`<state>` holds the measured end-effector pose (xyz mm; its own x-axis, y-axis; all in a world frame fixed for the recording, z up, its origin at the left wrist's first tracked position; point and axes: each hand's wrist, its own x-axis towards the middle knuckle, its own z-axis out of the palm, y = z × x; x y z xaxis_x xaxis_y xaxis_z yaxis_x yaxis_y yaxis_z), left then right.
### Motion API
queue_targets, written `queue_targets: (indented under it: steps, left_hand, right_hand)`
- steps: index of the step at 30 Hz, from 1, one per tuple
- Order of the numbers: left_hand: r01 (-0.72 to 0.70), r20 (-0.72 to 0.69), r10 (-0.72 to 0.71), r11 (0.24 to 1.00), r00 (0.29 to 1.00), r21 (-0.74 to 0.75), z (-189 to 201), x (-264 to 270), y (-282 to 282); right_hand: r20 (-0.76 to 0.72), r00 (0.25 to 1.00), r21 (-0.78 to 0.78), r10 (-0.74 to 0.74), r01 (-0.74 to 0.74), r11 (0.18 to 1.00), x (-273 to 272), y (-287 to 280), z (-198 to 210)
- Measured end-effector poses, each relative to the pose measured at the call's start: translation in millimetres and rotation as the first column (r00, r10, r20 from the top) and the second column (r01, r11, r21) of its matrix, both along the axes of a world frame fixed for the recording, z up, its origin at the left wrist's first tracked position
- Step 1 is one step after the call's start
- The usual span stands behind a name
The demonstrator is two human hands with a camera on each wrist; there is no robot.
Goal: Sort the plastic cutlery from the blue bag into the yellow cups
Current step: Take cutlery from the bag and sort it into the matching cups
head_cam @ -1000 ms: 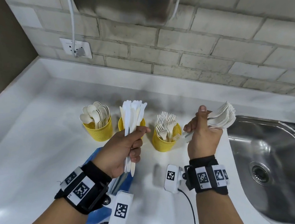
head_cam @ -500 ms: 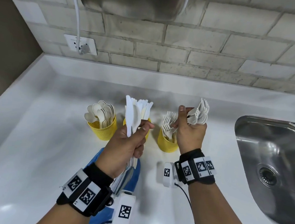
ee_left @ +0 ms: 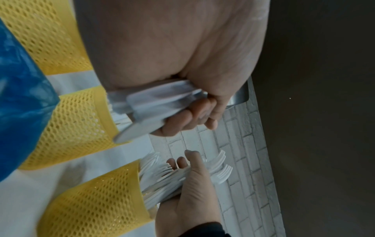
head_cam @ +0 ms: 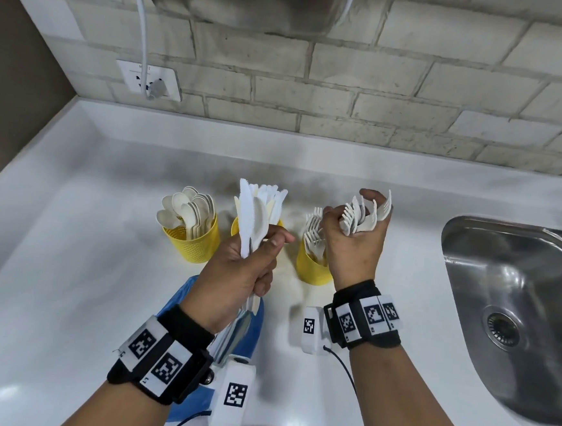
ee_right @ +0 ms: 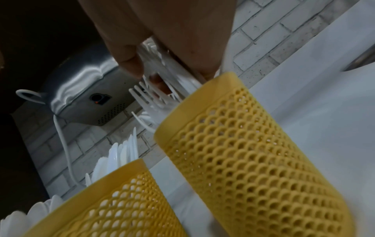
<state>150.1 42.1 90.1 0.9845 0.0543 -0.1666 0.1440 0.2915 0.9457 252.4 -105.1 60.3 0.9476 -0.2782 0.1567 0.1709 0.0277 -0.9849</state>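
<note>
I see three yellow cups (head_cam: 192, 246) in a row across the middle of the counter (head_cam: 67, 263), each crammed with upright cutlery, narrow gaps between them. My left hand (head_cam: 234, 269) blocks the middle cup; my right hand (head_cam: 354, 249) crowds the right one. The blue bag (head_cam: 178, 302) lies near. Open counter spreads left; the sink (head_cam: 515, 298) bounds the right.

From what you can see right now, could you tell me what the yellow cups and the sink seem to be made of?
Yellow cups: probably moulded plastic, matte, with a solid rim above a regular perforated mesh wall. Sink: apparently stainless steel, with a brushed grey sheen and soft reflections.
</note>
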Motion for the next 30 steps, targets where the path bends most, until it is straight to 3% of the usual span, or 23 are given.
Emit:
queue_targets:
  steps: [5, 14, 24, 30]
  left_hand:
    - [-0.006, 0.011, 0.005, 1.000, 1.000, 0.021, -0.7, -2.5, 0.7]
    - [-0.003, 0.033, 0.001, 0.998, 0.999, 0.069, -2.2, -4.2, 1.4]
    - [-0.018, 0.038, 0.016, 0.999, 0.999, 0.041, 1.9, -6.4, -3.0]
    - [-0.026, 0.052, 0.022, 0.997, 0.998, 0.072, 4.6, -7.4, -2.9]
  right_hand:
    - [0.039, 0.999, 0.048, 0.023, -0.025, 0.999, -5.4, -4.6, -1.5]
    - [0.001, 0.998, -0.131, 0.068, -0.067, 0.989, -0.8, -16.9, -0.7]
    - [0.052, 0.994, 0.147, -0.094, 0.086, 0.985, 1.4, -6.8, -0.2]
    - [0.020, 0.994, 0.108, -0.107, 0.104, 0.989, -8.4, 6.7, -8.0]
